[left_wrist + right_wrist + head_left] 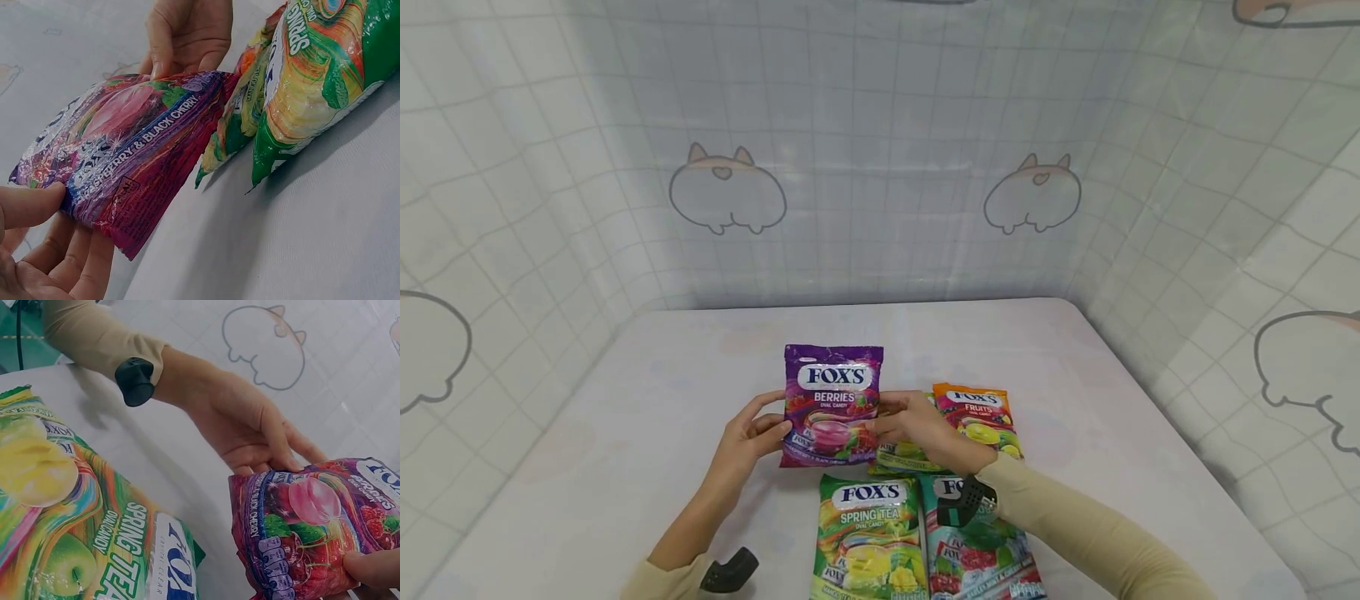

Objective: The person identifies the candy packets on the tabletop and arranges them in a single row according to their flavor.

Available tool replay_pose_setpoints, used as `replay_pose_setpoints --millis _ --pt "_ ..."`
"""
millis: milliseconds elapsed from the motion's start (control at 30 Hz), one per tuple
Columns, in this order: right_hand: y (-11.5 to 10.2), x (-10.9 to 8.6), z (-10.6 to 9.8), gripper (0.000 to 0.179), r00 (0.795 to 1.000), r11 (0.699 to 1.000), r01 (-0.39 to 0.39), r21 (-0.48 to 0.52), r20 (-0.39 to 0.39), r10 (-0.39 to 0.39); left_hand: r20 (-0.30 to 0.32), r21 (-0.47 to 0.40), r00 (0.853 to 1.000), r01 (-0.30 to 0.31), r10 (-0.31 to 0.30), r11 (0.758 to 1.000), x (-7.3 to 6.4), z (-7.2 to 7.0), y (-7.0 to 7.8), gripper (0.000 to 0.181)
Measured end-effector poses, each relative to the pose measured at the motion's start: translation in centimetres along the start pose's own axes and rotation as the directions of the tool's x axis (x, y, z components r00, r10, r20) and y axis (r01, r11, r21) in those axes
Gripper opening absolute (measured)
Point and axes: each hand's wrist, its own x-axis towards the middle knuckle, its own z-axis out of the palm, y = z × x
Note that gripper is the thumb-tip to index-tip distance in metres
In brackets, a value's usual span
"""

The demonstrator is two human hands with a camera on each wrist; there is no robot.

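Note:
A purple Fox's Berries candy bag [832, 375] is held up with its front toward the head camera. My left hand [747, 440] pinches its left edge, thumb in front and fingers behind, as the left wrist view also shows on the bag [144, 156]. On the opposite edge my right hand [925, 429] grips the same bag, its thumb [372, 567] over the front in the right wrist view. Behind the right hand lies a yellow-green candy bag [901, 458], partly covered. An orange-red Fox's Fruits bag [992, 410] lies just right of it.
Nearer the head camera lie a green-yellow Spring Tea candy bag [871, 521] and a teal-and-red candy bag [973, 554], side by side. The right wrist partly covers the teal one. A white table [625, 433] carries everything, with grid-patterned curtains [880, 167] around it.

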Motion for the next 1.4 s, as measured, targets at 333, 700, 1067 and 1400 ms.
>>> replay_pose_setpoints --millis 333,700,1067,1400 --pt "0.2 0.4 -0.4 0.023 1.0 1.0 0.026 0.002 0.008 -0.026 -0.035 0.048 0.997 0.066 -0.064 0.997 0.2 0.2 0.0 0.046" --pt "-0.3 1.1 0.2 0.019 0.999 0.999 0.038 -0.021 0.038 -0.037 -0.082 0.09 0.995 0.055 -0.048 0.994 0.4 -0.5 0.1 0.044" --pt "-2.1 5.9 2.6 0.028 0.998 0.999 -0.052 0.001 0.021 0.052 -0.148 0.168 0.986 0.106 -0.082 0.98 1.6 -3.5 0.8 0.052" --pt "-2.1 12.4 6.6 0.026 0.998 0.995 -0.057 -0.084 -0.021 0.055 -0.29 0.184 0.952 0.153 -0.095 0.971 4.3 -8.0 -0.7 0.051"
